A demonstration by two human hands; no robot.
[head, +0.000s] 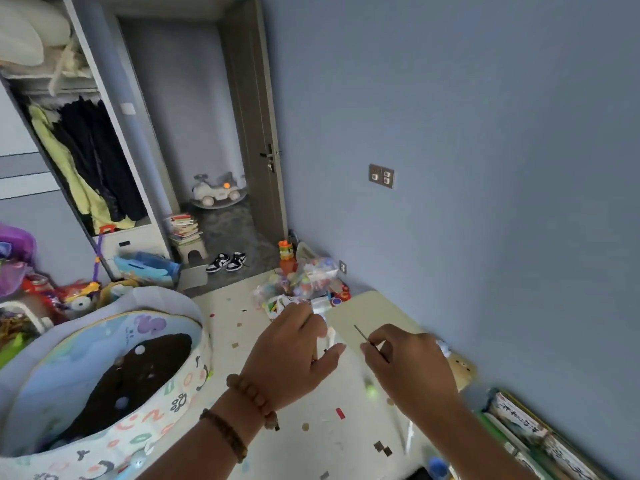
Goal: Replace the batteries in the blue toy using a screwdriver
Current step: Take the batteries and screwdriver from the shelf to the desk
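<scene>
You're pinching the screwdriver (369,341) mid-shaft in your right grip (412,368), holding a blurred pale piece (330,336) at nine o'clock in your left grip (294,351), risking slips.

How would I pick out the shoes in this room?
Find the grey door at the back. On the dark floor before it, just right of the small stool piled with books, lies a pair of shoes. They are black and white, the only footwear in view.

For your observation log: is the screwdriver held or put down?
Held: the right hand pinches the screwdriver, tip pointing toward the blurred toy in the left hand.
</scene>
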